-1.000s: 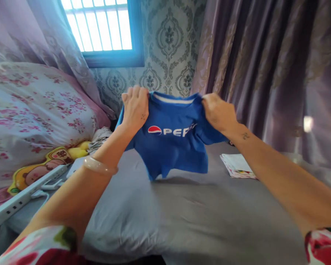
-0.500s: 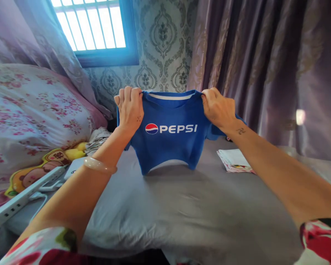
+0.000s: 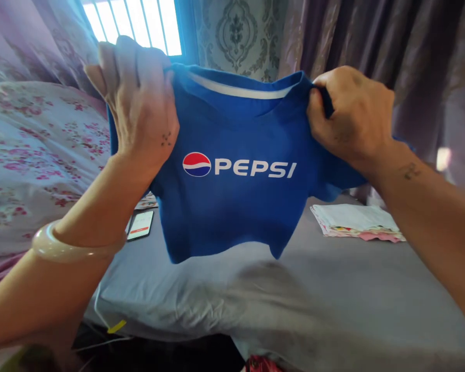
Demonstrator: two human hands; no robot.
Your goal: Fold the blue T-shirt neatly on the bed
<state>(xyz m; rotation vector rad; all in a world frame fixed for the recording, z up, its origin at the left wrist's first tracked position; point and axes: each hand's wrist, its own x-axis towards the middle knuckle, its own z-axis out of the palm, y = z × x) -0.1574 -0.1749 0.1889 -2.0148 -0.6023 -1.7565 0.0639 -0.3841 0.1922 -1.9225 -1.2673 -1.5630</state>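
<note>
A small blue T-shirt (image 3: pixel 236 206) with a white PEPSI logo and a white-lined collar hangs in the air above a grey bed sheet (image 3: pixel 294 310). My left hand (image 3: pixel 139 98) is closed on its left shoulder, and a pale bangle sits on that wrist. My right hand (image 3: pixel 352 116) is closed on its right shoulder. The shirt's front faces me and its hem floats just above the sheet.
A folded stack of pale clothes (image 3: pixel 356 222) lies on the sheet at the right. A phone (image 3: pixel 140 225) with a lit screen rests at the left by a floral quilt (image 3: pixel 34 150). Purple curtains (image 3: pixel 411 51) hang behind, and a barred window (image 3: pixel 139 26) is at the upper left.
Both hands have lifted the shirt and drawn it closer to me, so it fills more of the view. The view has shifted; the phone now shows and the power strip is gone.
</note>
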